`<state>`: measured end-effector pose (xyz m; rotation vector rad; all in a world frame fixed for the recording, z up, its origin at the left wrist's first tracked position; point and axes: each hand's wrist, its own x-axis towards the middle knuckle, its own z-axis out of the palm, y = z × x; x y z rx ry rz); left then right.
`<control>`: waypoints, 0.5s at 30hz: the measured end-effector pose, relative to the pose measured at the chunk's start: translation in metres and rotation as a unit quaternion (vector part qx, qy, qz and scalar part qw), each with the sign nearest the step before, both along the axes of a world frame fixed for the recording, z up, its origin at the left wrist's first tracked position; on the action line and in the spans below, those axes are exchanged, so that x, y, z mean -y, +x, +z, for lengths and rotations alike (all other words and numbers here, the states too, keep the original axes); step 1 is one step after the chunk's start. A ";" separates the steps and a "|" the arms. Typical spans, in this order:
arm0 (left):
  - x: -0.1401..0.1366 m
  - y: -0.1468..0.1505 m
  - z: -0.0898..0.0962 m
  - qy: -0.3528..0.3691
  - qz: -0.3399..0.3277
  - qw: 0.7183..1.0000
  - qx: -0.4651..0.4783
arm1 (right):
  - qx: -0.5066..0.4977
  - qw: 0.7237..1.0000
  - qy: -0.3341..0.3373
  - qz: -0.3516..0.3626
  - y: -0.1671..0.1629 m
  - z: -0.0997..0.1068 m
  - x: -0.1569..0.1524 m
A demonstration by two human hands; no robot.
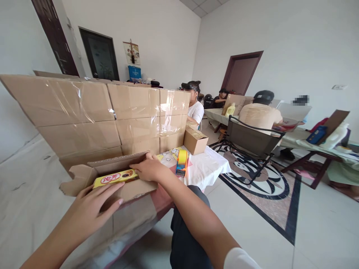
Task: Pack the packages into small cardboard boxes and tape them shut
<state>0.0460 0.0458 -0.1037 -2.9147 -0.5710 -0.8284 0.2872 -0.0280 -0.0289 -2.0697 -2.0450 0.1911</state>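
A yellow snack packet [115, 178] lies along the top of a small open cardboard box [131, 191] in front of me. My left hand [94, 207] rests against the box's near side, its fingers spread and their tips touching the packet's lower edge. My right hand [150, 169] lies on the right end of the packet and the box's rim, fingers curled over it. The box's left flap [77, 179] hangs open.
A wall of taped cardboard boxes [92, 112] stands behind. A yellow-and-blue tape dispenser [181, 163] and a small closed box [195, 140] sit on the white-clothed table [207, 168]. Other people sit at tables [297, 144] to the right, past a dark chair [249, 140].
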 end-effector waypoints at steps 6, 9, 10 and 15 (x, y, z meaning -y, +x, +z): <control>0.001 0.000 0.002 -0.005 0.002 1.000 -0.011 | 0.029 1.000 -0.007 0.003 -0.009 -0.006 -0.014; 0.003 0.000 0.004 -0.012 -0.005 1.000 -0.018 | 0.024 0.996 0.078 0.031 -0.010 -0.002 -0.007; 0.003 0.000 0.004 -0.013 -0.007 1.000 -0.019 | 0.015 0.994 0.105 0.040 -0.009 0.001 -0.003; 0.005 -0.002 0.006 -0.009 -0.017 1.000 -0.019 | -0.091 0.975 0.175 0.106 0.013 0.013 0.017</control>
